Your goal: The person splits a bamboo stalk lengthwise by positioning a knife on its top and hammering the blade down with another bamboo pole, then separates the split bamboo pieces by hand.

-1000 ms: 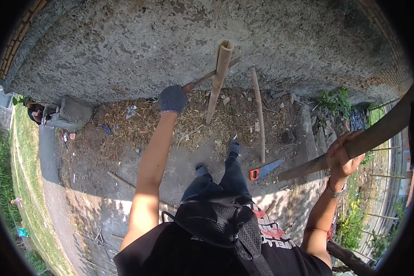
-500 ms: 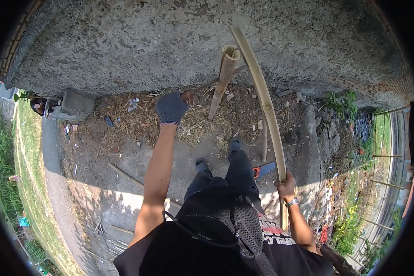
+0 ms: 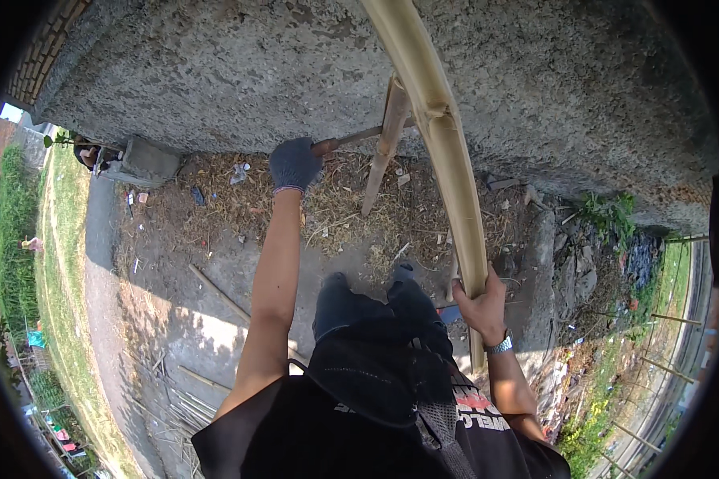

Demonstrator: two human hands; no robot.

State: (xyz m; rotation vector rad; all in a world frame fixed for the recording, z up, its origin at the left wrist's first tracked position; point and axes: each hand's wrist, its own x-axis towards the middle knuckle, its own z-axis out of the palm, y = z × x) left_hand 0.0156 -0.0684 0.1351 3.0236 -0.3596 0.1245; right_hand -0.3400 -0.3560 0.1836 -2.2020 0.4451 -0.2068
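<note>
My gloved left hand [image 3: 294, 164] is at twelve o'clock, fingers wrapped tight around the handle of a blade tool [image 3: 351, 139] that points toward two o'clock and meets a short bamboo stake [image 3: 385, 148] leaning on the concrete wall [image 3: 216, 72]. My bare right hand [image 3: 481, 303], at four o'clock, grips a long bamboo pole [image 3: 447, 152] whose length runs from that hand up to twelve o'clock, just right of the stake. No packages or signs show clearly.

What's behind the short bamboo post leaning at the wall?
Behind the short bamboo post is the rough grey wall. The tool in the gloved left hand reaches it; its blade is hidden.
</note>
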